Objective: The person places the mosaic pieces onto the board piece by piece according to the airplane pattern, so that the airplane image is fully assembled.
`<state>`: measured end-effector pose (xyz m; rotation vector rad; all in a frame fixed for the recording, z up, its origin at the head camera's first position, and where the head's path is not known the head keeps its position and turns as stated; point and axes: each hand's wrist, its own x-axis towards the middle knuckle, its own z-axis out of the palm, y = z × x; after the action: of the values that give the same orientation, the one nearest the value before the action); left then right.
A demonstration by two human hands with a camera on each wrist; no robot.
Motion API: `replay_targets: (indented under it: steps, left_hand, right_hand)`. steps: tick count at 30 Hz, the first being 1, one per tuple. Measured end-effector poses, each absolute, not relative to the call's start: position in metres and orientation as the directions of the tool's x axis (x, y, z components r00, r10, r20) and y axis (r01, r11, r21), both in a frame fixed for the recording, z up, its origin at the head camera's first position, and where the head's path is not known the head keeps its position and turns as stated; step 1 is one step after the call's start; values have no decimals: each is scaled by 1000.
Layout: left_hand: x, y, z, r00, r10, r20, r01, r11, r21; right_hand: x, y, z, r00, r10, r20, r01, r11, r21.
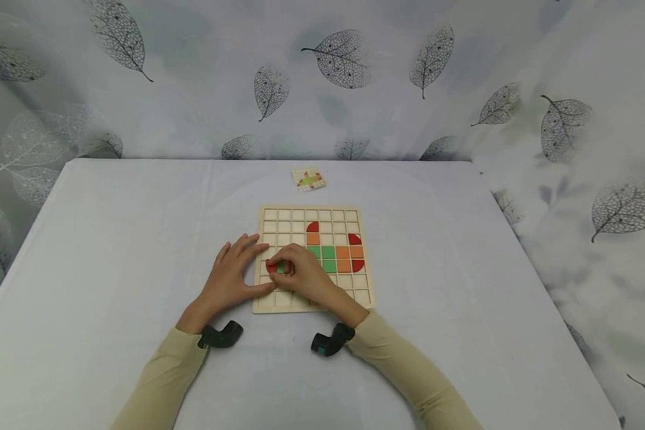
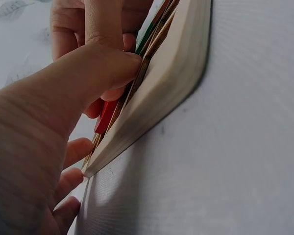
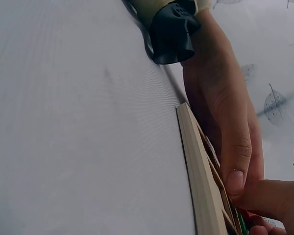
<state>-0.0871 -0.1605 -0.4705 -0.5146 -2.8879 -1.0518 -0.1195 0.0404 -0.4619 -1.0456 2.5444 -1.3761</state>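
Note:
A wooden grid board (image 1: 312, 207) lies on the table beneath both hands. My right hand (image 1: 306, 272) reaches across to its left side, thumb and index finger pinching a red quarter-round tile (image 1: 269, 266). In the left wrist view that red tile (image 2: 105, 117) shows at the slots, partly covered by fingers. The left hand (image 1: 228, 283) is spread at the board's left edge, its thumb near the lower left squares. Green tiles (image 1: 328, 259), orange tiles (image 1: 342, 252) and more red quarter-round tiles (image 1: 313, 227) sit in the grid. Some squares are hidden under the right hand.
Behind the board lies a small pattern card (image 1: 309, 179) with a coloured figure on a grid. A white cloth (image 1: 435, 239) covers the table. Leaf-printed fabric (image 1: 335, 60) hangs behind and at the sides. Each wrist carries a black camera mount (image 1: 223, 334).

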Motion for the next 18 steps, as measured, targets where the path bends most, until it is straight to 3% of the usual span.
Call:
replay_targets:
  steps: [18]
  left_hand:
    - [-88,-162,-475,-943,300,144,323,717,618]
  right_hand:
    - [-119,34,-458,-804,-573,158,-483,476,-735]
